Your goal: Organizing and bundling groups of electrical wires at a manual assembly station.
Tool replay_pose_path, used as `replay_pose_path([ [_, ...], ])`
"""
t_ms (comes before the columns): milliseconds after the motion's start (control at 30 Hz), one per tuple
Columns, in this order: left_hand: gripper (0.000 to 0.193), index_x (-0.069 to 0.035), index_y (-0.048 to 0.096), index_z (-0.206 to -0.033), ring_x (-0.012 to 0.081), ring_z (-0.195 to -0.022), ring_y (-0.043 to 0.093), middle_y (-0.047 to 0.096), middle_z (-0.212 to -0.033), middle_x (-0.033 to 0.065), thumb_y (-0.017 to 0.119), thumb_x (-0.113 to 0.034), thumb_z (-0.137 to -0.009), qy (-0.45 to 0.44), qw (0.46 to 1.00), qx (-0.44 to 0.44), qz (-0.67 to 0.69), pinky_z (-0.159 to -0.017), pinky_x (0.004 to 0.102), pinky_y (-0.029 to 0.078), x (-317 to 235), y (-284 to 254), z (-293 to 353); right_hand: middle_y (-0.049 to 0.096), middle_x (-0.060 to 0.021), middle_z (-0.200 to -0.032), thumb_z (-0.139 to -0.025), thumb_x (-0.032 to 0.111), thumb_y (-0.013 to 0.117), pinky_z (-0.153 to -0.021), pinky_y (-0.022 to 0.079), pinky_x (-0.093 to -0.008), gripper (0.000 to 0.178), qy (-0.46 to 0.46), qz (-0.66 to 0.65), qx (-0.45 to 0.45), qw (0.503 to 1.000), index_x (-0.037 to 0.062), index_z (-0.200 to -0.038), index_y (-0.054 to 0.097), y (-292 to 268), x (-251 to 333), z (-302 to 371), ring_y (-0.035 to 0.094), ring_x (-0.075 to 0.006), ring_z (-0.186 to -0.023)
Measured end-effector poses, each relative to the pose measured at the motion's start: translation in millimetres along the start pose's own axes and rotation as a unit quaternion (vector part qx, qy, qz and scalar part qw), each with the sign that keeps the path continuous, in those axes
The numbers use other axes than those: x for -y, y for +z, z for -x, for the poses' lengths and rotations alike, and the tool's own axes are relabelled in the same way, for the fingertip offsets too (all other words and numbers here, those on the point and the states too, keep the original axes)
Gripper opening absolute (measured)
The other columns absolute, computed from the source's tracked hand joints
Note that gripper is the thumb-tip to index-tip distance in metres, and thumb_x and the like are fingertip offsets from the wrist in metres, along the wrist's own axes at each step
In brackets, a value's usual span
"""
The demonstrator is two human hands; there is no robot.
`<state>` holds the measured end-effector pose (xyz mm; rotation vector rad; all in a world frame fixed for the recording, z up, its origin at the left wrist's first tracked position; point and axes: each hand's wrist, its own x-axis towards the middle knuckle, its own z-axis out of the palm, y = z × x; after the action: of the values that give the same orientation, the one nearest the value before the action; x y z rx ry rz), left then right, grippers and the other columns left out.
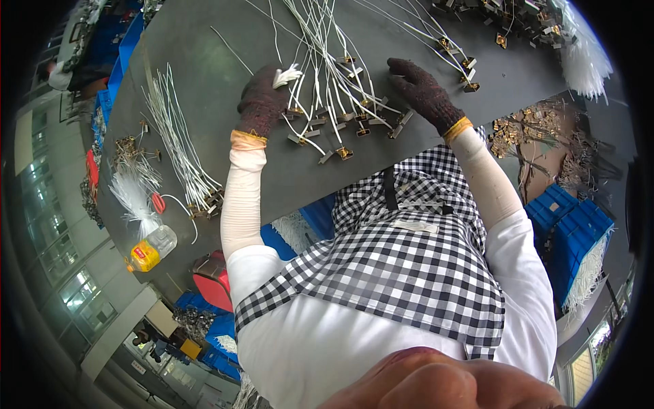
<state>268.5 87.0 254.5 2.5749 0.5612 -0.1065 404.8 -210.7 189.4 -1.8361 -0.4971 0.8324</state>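
Observation:
My left hand (pixel 264 99), in a dark knitted glove, is curled at the left edge of a loose spread of white wires (pixel 320 48). A white clump (pixel 287 76) shows at its fingers; I cannot make out whether it is wire or part of the glove. One thin wire (pixel 231 50) runs up and left from this hand. Small metal brackets with brassy parts (pixel 345 153) sit at the near ends of the spread wires. Right of them, my right hand (pixel 426 95), gloved alike, hovers or rests with fingers stretched and nothing in it.
On the dark table (pixel 272 180), a long wire bundle (pixel 178 136) lies left, near a plastic bottle (pixel 151 249) and red-handled tool (pixel 158 203). More wired parts (pixel 463 65) and a heap of metal pieces (pixel 524 20) lie far right. Blue crates (pixel 569 235) stand beside me.

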Motion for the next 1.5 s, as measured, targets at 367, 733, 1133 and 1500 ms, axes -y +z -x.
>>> replay_pose_path([
  [367, 0.036, -0.004, 0.064, -0.114, 0.0369, -0.092, 0.068, 0.07, -0.102, 0.0184, 0.067, -0.03, -0.09, -0.15, 0.952, -0.266, -0.024, -0.079, 0.0438, 0.053, 67.9, 54.5, 33.0, 0.054, -0.0282, -0.127, -0.094, 0.044, 0.058, -0.093, 0.05, -0.0512, 0.063, -0.035, 0.355, 0.054, 0.933, 0.0064, -0.141, 0.038, 86.7, 75.7, -18.7, 0.062, -0.0473, -0.109],
  [733, 0.023, -0.006, 0.069, -0.103, 0.0414, -0.116, 0.06, 0.067, -0.117, 0.0194, 0.069, -0.016, -0.082, -0.065, 0.934, -0.35, 0.027, -0.091, 0.0451, 0.053, 163.5, 29.5, 47.6, 0.051, -0.033, -0.129, -0.09, 0.042, 0.064, -0.101, 0.046, -0.0522, 0.072, -0.098, 0.341, 0.174, 0.918, 0.002, -0.142, 0.033, 221.2, 126.6, -67.3, 0.055, -0.0488, -0.121],
  [1133, 0.04, -0.008, 0.067, -0.116, 0.0426, -0.104, 0.065, 0.069, -0.11, 0.0211, 0.063, -0.039, -0.091, -0.306, 0.908, -0.259, 0.124, -0.085, 0.0455, 0.053, 253.2, -70.0, -27.1, 0.058, -0.0299, -0.129, -0.085, 0.033, 0.069, -0.101, 0.047, -0.0507, 0.061, -0.142, 0.314, 0.251, 0.904, 0.0004, -0.132, 0.05, 312.8, 211.4, -205.3, 0.057, -0.0453, -0.12],
  [1500, 0.046, -0.004, 0.072, -0.103, 0.0423, -0.092, 0.07, 0.072, -0.096, 0.0226, 0.069, -0.047, -0.087, -0.352, 0.871, -0.31, 0.147, -0.076, 0.0447, 0.052, 323.2, -88.3, -81.3, 0.053, -0.0189, -0.138, -0.094, 0.031, 0.063, -0.096, 0.051, -0.0468, 0.042, -0.362, 0.285, 0.112, 0.88, 0.0108, -0.13, 0.058, 226.6, 167.9, -240.9, 0.059, -0.0402, -0.116],
])
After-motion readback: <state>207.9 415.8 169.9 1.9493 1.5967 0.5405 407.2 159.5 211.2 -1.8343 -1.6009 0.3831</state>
